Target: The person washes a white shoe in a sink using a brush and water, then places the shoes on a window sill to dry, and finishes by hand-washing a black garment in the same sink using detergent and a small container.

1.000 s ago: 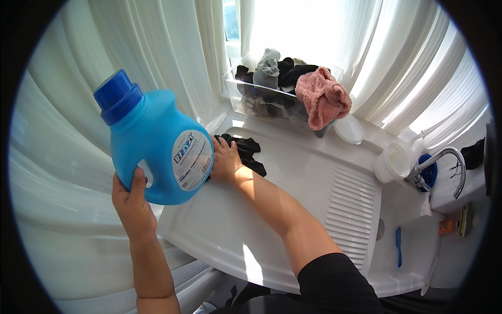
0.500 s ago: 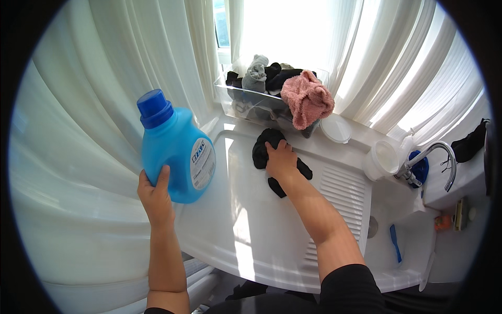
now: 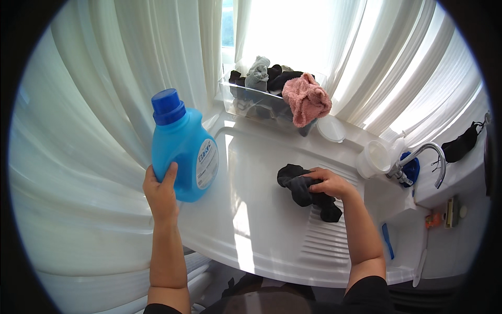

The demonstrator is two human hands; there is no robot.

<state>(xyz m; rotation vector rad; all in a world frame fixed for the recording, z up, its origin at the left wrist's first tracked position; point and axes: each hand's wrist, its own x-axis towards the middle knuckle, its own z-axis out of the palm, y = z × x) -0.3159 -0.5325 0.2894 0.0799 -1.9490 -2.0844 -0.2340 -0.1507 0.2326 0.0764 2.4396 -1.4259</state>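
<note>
A large blue laundry detergent bottle point(image 3: 180, 152) with a dark blue cap stands upright at the left, its pale label turned to the right. My left hand point(image 3: 161, 191) is closed around its lower left side, thumb in front. Over the left edge of the ribbed washboard lies a bunched pair of black socks point(image 3: 299, 189). My right hand point(image 3: 330, 183) grips the socks from the right, fingers bent into the cloth; part of the grasp is hidden in the folds.
At the back, a clear plastic bin point(image 3: 238, 102) holds dark and grey socks with a pink fuzzy cloth point(image 3: 307, 99) over its rim. A round white lid point(image 3: 331, 129), a white tub point(image 3: 373, 158), a chrome faucet point(image 3: 436, 157) and a blue brush point(image 3: 387, 240) are rightward.
The black socks have moved right and nearer, onto the washboard ribs, with my right hand gripping them. The bottle in my left hand appears slightly farther right.
</note>
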